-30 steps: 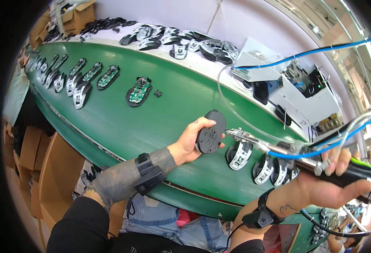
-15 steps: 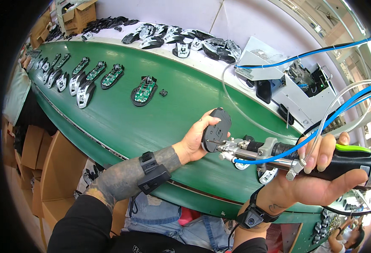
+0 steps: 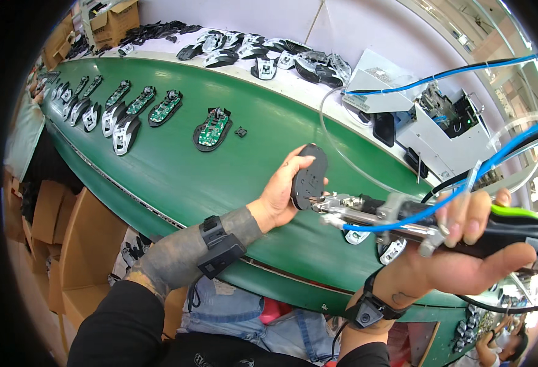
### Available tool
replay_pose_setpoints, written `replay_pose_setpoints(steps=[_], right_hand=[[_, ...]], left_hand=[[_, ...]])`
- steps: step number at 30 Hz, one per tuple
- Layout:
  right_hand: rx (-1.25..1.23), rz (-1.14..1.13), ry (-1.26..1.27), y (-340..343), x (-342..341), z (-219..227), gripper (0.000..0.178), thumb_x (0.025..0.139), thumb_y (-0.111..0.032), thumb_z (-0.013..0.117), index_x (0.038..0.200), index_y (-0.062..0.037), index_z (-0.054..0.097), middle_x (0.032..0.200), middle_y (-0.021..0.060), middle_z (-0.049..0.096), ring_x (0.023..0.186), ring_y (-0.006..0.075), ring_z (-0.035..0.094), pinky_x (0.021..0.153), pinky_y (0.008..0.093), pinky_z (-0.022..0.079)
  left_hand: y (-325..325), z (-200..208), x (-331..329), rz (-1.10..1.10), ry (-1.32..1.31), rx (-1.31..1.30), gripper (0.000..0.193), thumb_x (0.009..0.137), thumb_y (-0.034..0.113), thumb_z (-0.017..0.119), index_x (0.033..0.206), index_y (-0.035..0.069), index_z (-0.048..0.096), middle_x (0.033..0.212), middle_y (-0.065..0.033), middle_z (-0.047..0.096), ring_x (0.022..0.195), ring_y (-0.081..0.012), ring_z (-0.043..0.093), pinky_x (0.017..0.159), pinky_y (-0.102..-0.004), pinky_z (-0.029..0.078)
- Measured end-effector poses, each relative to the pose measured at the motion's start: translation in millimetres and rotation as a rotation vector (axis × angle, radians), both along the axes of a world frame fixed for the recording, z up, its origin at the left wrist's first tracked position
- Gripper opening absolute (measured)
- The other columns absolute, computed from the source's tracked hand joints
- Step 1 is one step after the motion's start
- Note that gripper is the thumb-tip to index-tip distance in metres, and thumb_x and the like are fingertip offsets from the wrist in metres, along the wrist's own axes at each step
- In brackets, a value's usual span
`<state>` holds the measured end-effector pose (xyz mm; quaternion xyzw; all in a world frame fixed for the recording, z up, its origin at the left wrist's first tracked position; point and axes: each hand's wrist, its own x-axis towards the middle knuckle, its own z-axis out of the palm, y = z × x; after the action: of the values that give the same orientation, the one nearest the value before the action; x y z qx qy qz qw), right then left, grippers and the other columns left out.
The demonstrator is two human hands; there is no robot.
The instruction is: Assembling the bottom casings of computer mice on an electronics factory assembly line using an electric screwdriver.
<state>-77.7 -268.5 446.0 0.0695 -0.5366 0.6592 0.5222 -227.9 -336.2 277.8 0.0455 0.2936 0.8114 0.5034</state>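
Observation:
My left hand (image 3: 276, 191) grips a black computer mouse (image 3: 309, 177), its flat underside turned toward the screwdriver, thumb over the upper part of it. Held in my right hand (image 3: 443, 269) is a powered screwdriver (image 3: 513, 235) with a black body, a lime-green strip and a metal nose. A blue air hose (image 3: 397, 225) runs to the nose. The nose tip meets the lower part of the mouse's underside; whether a screw is there is too small to tell. My right fingers wrap the front of the tool body, with the thumb stretched along it.
Mouse bases with green circuit boards (image 3: 212, 129) and silver-black mouse shells (image 3: 125, 136) line the green conveyor belt (image 3: 244, 137). More shells (image 3: 264, 68) lie on the white ledge behind. At right stands a feeder machine (image 3: 443, 131) with tubes. Cardboard boxes (image 3: 92, 257) are at lower left.
My left hand has shifted the mouse slightly up and left, and its underside is turned a little more edge-on. The screwdriver's nose stays at its lower part.

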Motion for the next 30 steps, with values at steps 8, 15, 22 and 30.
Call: replay_pose_setpoints(steps=[8, 15, 22, 30], right_hand=[[-0.056, -0.030, 0.054, 7, 14, 9, 0.063, 0.087, -0.062, 0.049, 0.108, -0.0026, 0.044, 0.065, 0.0014, 0.046, 0.048, 0.0106, 0.042, 0.047, 0.0225, 0.033], [-0.018, -0.072, -0.009, -1, -5, 3, 0.059, 0.089, -0.060, 0.046, 0.104, -0.0029, 0.044, 0.065, 0.0001, 0.046, 0.054, 0.0099, 0.046, 0.056, 0.0254, 0.038], [-0.042, -0.063, -0.019, -10, -7, 8, 0.059, 0.089, -0.061, 0.044, 0.103, -0.0044, 0.042, 0.063, -0.0001, 0.045, 0.051, 0.0101, 0.043, 0.053, 0.0241, 0.037], [-0.043, -0.148, -0.040, -12, -18, 5, 0.059, 0.089, -0.060, 0.046, 0.105, -0.0025, 0.046, 0.064, 0.0012, 0.045, 0.049, 0.0100, 0.040, 0.049, 0.0238, 0.031]], left_hand=[[1, 2, -5, 0.004, -0.089, 0.051, 0.035, 0.092, 0.040, 0.048, 0.114, 0.013, 0.051, 0.104, -0.0071, 0.057, 0.087, -0.0227, 0.060, 0.073, -0.0424, 0.054], [-3, 7, -1, -0.046, -0.078, 0.107, 0.039, 0.092, 0.039, 0.047, 0.121, 0.013, 0.051, 0.111, -0.0086, 0.056, 0.090, -0.0254, 0.060, 0.075, -0.0446, 0.054], [-6, 9, 3, -0.082, -0.145, 0.150, 0.043, 0.092, 0.039, 0.047, 0.121, 0.009, 0.051, 0.105, -0.0103, 0.060, 0.086, -0.0260, 0.062, 0.071, -0.0432, 0.055], [-7, 8, -5, 0.074, 0.103, -0.038, 0.043, 0.090, 0.033, 0.050, 0.124, 0.007, 0.047, 0.109, -0.0112, 0.055, 0.091, -0.0239, 0.059, 0.073, -0.0411, 0.055]])
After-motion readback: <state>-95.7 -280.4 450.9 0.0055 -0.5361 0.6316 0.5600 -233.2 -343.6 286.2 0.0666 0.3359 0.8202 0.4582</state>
